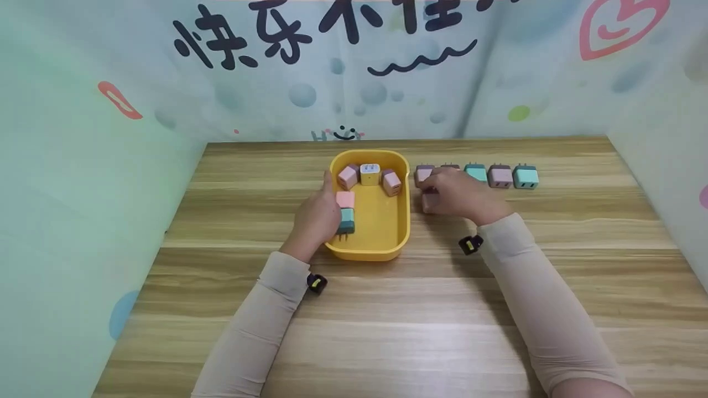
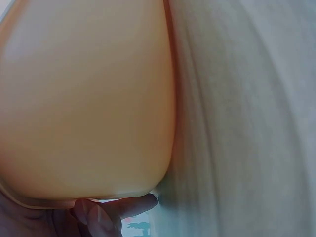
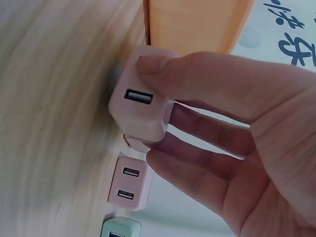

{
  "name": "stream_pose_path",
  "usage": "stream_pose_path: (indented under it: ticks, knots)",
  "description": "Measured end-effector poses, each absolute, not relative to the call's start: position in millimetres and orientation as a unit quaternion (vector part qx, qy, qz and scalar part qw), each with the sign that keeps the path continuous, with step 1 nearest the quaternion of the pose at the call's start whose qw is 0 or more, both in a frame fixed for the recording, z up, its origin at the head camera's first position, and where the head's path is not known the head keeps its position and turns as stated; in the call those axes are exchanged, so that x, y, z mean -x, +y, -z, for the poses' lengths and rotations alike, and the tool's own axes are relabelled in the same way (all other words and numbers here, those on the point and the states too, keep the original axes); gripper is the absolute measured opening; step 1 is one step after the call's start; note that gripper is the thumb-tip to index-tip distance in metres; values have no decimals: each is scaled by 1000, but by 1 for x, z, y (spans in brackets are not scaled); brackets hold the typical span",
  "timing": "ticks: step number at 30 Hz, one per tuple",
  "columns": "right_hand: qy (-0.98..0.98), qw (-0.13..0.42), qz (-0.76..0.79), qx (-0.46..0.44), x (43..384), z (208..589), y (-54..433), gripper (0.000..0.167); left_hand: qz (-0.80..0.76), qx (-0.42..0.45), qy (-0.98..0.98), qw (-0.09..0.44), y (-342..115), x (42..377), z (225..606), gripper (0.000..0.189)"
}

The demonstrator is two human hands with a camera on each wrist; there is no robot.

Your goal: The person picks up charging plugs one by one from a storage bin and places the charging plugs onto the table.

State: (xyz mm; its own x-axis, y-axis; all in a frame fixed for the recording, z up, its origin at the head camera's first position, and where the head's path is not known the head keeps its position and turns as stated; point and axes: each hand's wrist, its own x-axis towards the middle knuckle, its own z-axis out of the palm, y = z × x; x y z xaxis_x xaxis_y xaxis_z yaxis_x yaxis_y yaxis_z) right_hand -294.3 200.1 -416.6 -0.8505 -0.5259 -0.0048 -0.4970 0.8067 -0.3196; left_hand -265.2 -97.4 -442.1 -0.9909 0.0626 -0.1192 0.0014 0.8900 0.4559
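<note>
My left hand holds the left side of a yellow plastic tray, its thumb up along the rim. In the left wrist view, fingers lie against the tray's outer wall. Just right of the tray, my right hand pinches a pink USB wall charger between thumb and fingers, its port facing the right wrist camera. Inside the tray are a pink charger, a yellow-and-white charger, another pink one, and a pink block beside a teal charger, partly behind the left hand.
A row of chargers stands right of the tray: a pink one, one mostly hidden by the right hand, a teal one, a mauve one and another teal one. A printed curtain rises behind the wooden table.
</note>
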Motion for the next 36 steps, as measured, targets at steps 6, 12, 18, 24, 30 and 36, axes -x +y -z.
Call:
stream_pose_path:
  ticks: [6,12,18,24,30,36]
  knots:
    - [950,45,152,269,294,420,201,19,-240,-9,968,71,-97,265,442,72]
    - [953,54,158,254,294,422,201,23,-246,-4,966,78,-96,265,441,72]
    - [952,59,158,255,295,423,200,20,-251,1,965,81,-97,265,442,72]
    - [950,57,163,261,295,423,200,22,-246,-5,967,74,-97,265,442,72]
    - [948,48,157,271,296,423,201,31,-238,-16,969,58,-97,266,443,71]
    - [948,52,165,269,297,425,201,27,-250,-10,966,66,-97,266,444,71]
